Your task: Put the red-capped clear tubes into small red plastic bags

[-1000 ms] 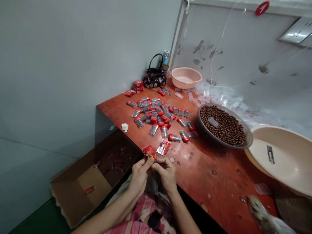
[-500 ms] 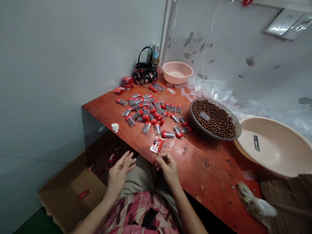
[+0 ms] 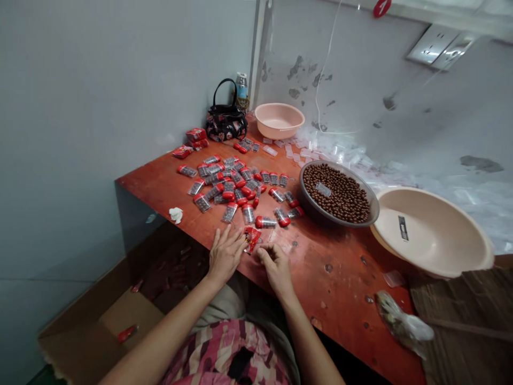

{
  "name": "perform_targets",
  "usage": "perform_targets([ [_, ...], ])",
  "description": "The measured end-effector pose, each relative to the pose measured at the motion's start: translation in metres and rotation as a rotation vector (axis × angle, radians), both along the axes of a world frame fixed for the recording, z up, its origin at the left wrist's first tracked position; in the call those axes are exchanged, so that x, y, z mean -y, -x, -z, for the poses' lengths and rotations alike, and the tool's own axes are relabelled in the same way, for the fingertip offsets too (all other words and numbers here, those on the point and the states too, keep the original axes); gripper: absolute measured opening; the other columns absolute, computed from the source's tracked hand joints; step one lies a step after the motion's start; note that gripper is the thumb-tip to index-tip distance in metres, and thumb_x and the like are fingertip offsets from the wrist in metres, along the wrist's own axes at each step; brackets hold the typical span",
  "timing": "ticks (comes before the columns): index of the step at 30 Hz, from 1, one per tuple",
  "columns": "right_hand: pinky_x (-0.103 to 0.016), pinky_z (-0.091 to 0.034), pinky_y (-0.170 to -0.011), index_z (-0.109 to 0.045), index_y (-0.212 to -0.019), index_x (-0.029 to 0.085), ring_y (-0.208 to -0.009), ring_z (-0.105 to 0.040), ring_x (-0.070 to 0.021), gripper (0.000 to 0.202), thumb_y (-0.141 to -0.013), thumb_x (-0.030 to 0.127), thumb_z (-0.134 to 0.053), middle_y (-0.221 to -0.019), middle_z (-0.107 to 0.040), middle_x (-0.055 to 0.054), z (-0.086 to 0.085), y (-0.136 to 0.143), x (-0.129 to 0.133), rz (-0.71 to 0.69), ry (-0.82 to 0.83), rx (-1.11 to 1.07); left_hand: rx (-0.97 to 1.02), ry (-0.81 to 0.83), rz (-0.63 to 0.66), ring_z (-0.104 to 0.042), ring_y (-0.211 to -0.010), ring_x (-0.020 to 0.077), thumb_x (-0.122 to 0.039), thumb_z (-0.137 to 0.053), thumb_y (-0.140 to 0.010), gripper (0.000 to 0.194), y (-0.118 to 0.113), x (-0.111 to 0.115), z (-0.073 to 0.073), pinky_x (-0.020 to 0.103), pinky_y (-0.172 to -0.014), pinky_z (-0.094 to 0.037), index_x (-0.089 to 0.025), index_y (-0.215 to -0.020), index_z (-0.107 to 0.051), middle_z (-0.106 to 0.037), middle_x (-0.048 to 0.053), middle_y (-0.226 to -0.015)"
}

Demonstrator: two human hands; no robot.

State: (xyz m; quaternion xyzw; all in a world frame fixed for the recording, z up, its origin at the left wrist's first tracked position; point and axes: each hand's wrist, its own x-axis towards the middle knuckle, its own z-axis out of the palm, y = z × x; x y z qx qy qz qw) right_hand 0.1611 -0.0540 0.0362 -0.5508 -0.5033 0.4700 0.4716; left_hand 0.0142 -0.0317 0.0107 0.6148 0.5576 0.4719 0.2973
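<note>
Grey walls [image 3: 120, 85], stained on the right side, meet behind the reddish table [image 3: 340, 289], whose surface is worn and spotted. Under its left edge, the cardboard box [image 3: 132, 307] is deep in shadow, so the red pieces inside are difficult to distinguish. The box is also partly covered by the left forearm. On the table, near the front edge, lies the red packet [image 3: 252, 238]; its print (quite small) cannot be read. The left hand [image 3: 226, 256] has its fingers extended, slightly apart, with the tips at the packet. The right hand [image 3: 276, 267] is just beside it, fingers curled towards the thumb; whether they pinch something, I cannot tell.
</note>
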Motion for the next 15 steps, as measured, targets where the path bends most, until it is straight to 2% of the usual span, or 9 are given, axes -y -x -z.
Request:
perform_targets([
  [3,-0.026,-0.044,-0.068,-0.056,-0.094,0.019,-0.074,-0.056,-0.0149,0.026,-0.072,0.032,-0.058,-0.086,-0.062,-0.003,0.001,0.008,-0.011,0.038,-0.061,0.075,-0.033,-0.014,-0.010,-0.035,-0.120,0.0259,-0.023,-0.057,-0.071,0.022,-0.002,0.001,-0.003,0.047,-0.102,-0.005,-0.029,-0.089,-0.067,-0.059,0.004,-0.111],
  [5,-0.028,-0.044,-0.071,-0.055,-0.099,0.020,-0.076,-0.057,-0.0159,0.033,-0.069,0.031,-0.061,-0.087,-0.063,-0.003,0.002,0.014,-0.017,0.066,-0.079,0.109,-0.027,-0.006,0.001,-0.035,-0.119,0.0254,-0.023,-0.056,-0.071,0.022,-0.005,0.004,-0.009,0.046,-0.102,-0.007,-0.029,-0.089,-0.067,-0.059,0.003,-0.111],
  [8,-0.027,-0.045,-0.068,-0.055,-0.099,0.021,-0.072,-0.058,-0.0156,0.028,-0.072,0.029,-0.056,-0.082,-0.063,-0.001,0.002,0.019,-0.021,0.072,-0.079,0.088,0.092,0.016,0.030,-0.035,-0.120,0.0258,-0.024,-0.059,-0.069,0.021,-0.007,0.010,-0.025,0.044,-0.102,-0.011,-0.028,-0.088,-0.067,-0.059,0.003,-0.111],
  [10,-0.025,-0.045,-0.064,-0.056,-0.096,0.020,-0.068,-0.058,-0.0146,0.022,-0.076,0.028,-0.051,-0.077,-0.063,0.000,0.000,0.019,-0.022,0.051,-0.072,0.009,0.228,0.052,0.010,-0.038,-0.117,0.0262,-0.024,-0.063,-0.065,0.028,-0.005,0.014,-0.035,0.040,-0.101,-0.018,-0.027,-0.093,-0.066,-0.058,0.003,-0.112],
  [13,-0.023,-0.044,-0.058,-0.054,-0.093,0.019,-0.064,-0.057,-0.0132,0.020,-0.075,0.027,-0.051,-0.077,-0.063,0.001,-0.002,0.017,-0.022,-0.057,-0.041,-0.125,0.372,0.210,-0.028,-0.052,-0.102,0.0262,-0.028,-0.065,-0.063,0.037,0.004,0.015,-0.041,0.033,-0.089,-0.036,-0.024,-0.100,-0.064,-0.063,0.004,-0.104],
  [15,-0.022,-0.043,-0.055,-0.055,-0.091,0.019,-0.061,-0.056,-0.0127,0.018,-0.075,0.027,-0.053,-0.075,-0.062,0.001,-0.005,0.014,-0.024,-0.166,-0.025,-0.111,0.428,0.376,0.055,-0.059,-0.084,0.0246,-0.032,-0.063,-0.064,0.027,0.010,0.011,-0.039,0.030,-0.075,-0.045,-0.020,-0.089,-0.068,-0.068,0.003,-0.085],
])
